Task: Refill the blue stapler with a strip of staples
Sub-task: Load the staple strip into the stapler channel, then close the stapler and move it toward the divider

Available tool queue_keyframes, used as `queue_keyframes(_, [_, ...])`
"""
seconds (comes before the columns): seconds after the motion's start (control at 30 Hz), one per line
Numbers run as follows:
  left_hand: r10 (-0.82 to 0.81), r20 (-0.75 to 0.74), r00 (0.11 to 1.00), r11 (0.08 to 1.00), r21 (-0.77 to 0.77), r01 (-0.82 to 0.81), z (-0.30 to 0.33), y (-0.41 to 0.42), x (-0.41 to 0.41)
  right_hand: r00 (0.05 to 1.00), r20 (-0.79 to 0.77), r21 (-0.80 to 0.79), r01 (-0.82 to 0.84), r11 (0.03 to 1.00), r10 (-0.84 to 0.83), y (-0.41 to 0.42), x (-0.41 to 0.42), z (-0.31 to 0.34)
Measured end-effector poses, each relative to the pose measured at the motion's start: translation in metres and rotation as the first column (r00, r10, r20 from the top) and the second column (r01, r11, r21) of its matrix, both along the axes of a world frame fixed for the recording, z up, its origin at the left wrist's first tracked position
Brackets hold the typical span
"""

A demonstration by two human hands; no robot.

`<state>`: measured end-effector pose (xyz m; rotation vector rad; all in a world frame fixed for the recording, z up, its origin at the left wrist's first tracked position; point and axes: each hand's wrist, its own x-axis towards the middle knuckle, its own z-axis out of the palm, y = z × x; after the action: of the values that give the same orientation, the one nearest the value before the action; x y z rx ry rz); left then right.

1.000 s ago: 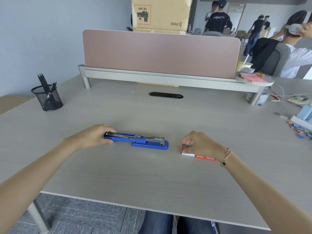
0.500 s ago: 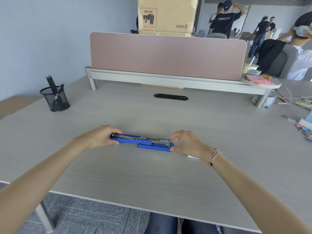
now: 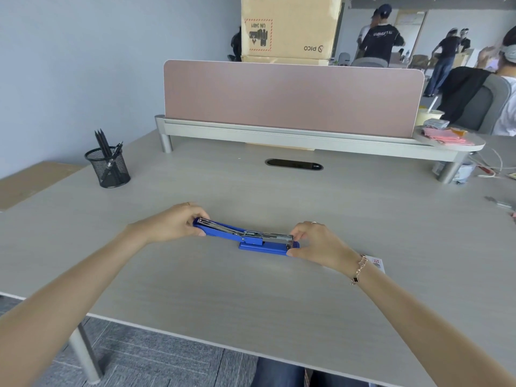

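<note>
The stapler [image 3: 245, 238] lies opened flat on the table [image 3: 251, 297], near its middle, with the blue base at the right and the top arm swung back to the left, so the metal staple channel faces up. The left hand [image 3: 173, 223] holds the far left end of the arm, its fingers [image 3: 199, 233] curled around that end with the thumb on the near side. The right hand [image 3: 318, 243] is at the stapler's right end; its fingers [image 3: 297, 237] are bent together and pinch at the front tip of the metal channel, the thumb low against the base. Whether a staple strip sits between those fingers cannot be told. A bracelet [image 3: 360, 269] hangs on the right wrist, and just behind that wrist a small white and red box [image 3: 377, 262] lies on the table, partly hidden. A mesh pen cup [image 3: 109, 170] stands well apart at the far left.
</note>
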<state>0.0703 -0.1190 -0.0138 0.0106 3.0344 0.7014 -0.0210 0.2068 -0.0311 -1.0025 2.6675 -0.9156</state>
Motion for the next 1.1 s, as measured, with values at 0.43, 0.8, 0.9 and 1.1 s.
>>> queue_keyframes(0.43, [0.065,-0.187,0.980,0.938,0.346,0.003,0.060,0.061,-0.019,0.999,0.016,0.068,0.045,0.997,-0.047,0.005,-0.005,-0.005])
queue_keyframes(0.8, [-0.114,-0.192,0.975,0.964,0.217,0.156,0.038,0.124,-0.041,0.997,0.009,0.085,0.074,0.994,-0.075,0.008,-0.003,0.001])
queue_keyframes(0.9, [-0.159,-0.151,0.976,0.960,0.206,0.188,0.027,0.127,-0.041,0.999,-0.004,0.088,0.053,0.995,-0.053,0.008,-0.002,0.001])
queue_keyframes(1.1, [-0.205,-0.084,0.975,0.970,0.117,0.214,0.013,0.112,-0.033,0.999,-0.025,0.146,0.042,0.988,-0.039,0.007,-0.002,0.001])
